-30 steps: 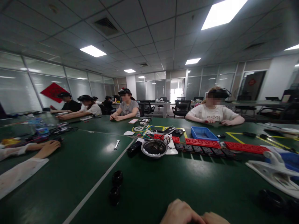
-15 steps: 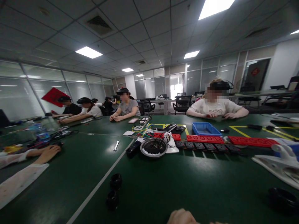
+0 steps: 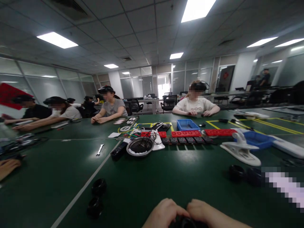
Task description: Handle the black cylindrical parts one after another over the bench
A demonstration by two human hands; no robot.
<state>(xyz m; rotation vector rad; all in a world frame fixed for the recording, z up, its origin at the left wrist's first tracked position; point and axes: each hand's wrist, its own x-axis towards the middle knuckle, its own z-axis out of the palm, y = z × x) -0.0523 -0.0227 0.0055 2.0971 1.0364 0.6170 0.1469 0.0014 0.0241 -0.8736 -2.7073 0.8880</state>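
Two hands of ours are close together toward the near edge of the green worktop: the left hand and the right hand both have their fingers curled around a black piece, grasping it between them. We see just its rounded top; the rest is hidden by the hands and cut off below. Farther left, two black rings sit one behind the other, near the pale seam that runs away from our edge. To our right, another pair of black rounds stands side by side. At the worktop's left edge we make out a co-worker's hand. Beyond the right-hand rounds rests a white clamp-like piece, with a blue tray just behind it. Left of the middle lies a wrench, and to its right we find a black device beside a round metal bowl holding dark contents. Past the bowl, a row of black blocks runs to the right before red strips, and a second blue tray stands behind them. Along the far edge, we face a person in a white shirt and another in grey, their forearms on the worktop.
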